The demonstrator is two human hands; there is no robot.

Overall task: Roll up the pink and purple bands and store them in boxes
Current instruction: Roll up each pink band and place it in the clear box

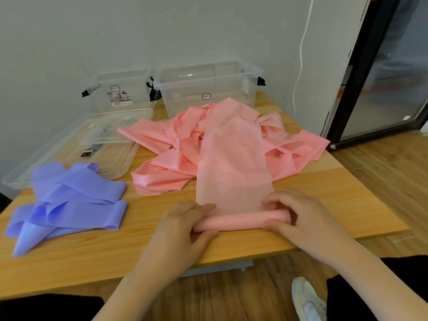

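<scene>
Both hands work at the near edge of the tabletop (324, 205), one at each end of a pink roll (240, 221) that lies parallel to that edge. At the roll's left end the left hand (185, 228) curls round it, fingers over the top and thumb underneath. At the right end the right hand (301, 216) pinches it, fingertips on top and thumb at the front. From the roll a flat strip of the pink band (231, 158) runs away toward the far edge and climbs over a crumpled heap of the same band, which spreads across the middle and right of the tabletop and reaches its right edge.

Well apart from it, by the left edge, the purple band (69, 205) lies loose in overlapping folds, one pointed end near the near-left corner.

Along the far edge stand two clear boxes. The right box (208, 89) is open, bears a small label too small to read, and seems to hold nothing. The left box (122, 91) carries a small label and a printed sticker with a barcode, none of it legible; its contents cannot be told. Black latches show on both. Clear lids (69, 154) lie flat in front of the left box, just beyond the purple band.

A pale shoe (308, 300) rests on the wooden floor below the near edge.
</scene>
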